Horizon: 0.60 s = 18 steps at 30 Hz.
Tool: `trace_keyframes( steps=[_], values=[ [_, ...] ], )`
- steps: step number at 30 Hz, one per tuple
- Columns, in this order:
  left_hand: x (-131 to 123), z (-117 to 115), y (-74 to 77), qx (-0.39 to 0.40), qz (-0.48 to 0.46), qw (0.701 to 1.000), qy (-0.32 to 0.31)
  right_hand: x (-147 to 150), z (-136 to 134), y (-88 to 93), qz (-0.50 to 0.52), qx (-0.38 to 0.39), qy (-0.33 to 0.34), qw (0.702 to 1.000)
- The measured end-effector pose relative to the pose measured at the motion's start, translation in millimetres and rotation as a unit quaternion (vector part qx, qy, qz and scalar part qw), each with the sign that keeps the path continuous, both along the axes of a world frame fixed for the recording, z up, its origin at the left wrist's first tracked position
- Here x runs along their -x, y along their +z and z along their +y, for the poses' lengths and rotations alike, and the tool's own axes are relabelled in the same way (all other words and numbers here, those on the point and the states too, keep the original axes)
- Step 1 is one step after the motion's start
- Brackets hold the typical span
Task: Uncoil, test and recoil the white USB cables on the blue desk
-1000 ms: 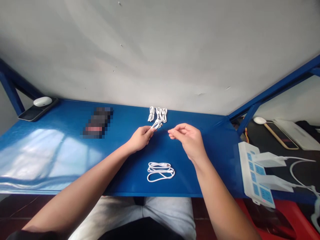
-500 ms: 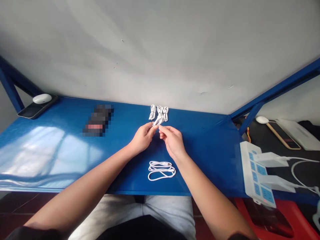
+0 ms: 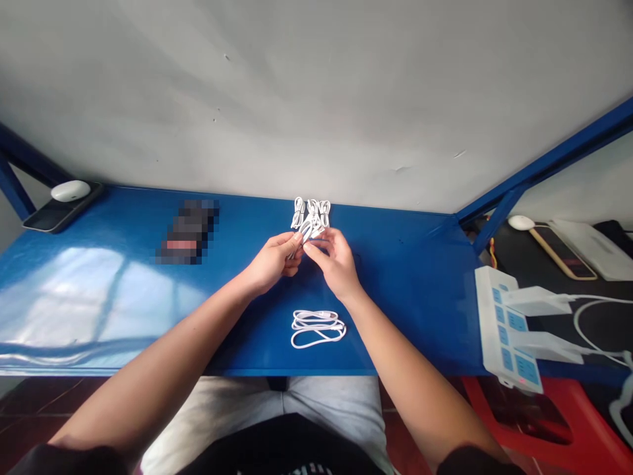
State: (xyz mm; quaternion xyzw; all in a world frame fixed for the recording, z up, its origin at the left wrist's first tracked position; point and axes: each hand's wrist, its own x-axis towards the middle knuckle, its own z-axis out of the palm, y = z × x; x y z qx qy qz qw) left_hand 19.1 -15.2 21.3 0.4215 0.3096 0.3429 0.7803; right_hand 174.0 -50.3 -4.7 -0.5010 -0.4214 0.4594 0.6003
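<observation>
Above the blue table, my left hand [image 3: 277, 258] pinches a folded white charging cable [image 3: 310, 229] between thumb and fingers. My right hand [image 3: 337, 258] is curled against the near right side of this bundle, its thumb tip at the cable's lower end. A thin dark tie [image 3: 321, 240] seems to run between the right thumb and fingers; its ends are hidden. Just behind, bundled white cables [image 3: 299, 212] lie in a row, partly covered by the held one. Closer to me, a loosely coiled white cable [image 3: 319, 328] rests untied on the table.
A blue table [image 3: 410, 297] meets a grey wall. On the left lie a pixelated dark object [image 3: 188, 231] and a black tray-like item [image 3: 54, 214] carrying a white mouse-shaped object [image 3: 70, 191]. A white power strip [image 3: 509, 330] with plugged chargers hangs over the right edge, above a red stool [image 3: 568, 422].
My right hand has opened its grip slightly, with fingers now arched behind the bundle. The held cable has turned a little, and the view has shifted slightly.
</observation>
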Motion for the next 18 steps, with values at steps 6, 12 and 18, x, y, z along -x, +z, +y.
trace_keyframes(
  steps=[6,12,18],
  values=[
    [16.6,7.8,9.2,0.111,-0.033,0.975,-0.188,-12.3,-4.5,15.6,-0.003,-0.031,0.179,0.983],
    [11.6,7.4,0.2,0.054,-0.009,0.981,-0.183,-14.1,-11.4,27.7,-0.011,-0.004,0.142,0.990],
    [2.3,4.2,-10.7,-0.035,0.031,0.992,-0.121,-20.4,-7.3,25.4,-0.028,-0.007,0.135,0.990]
  ],
)
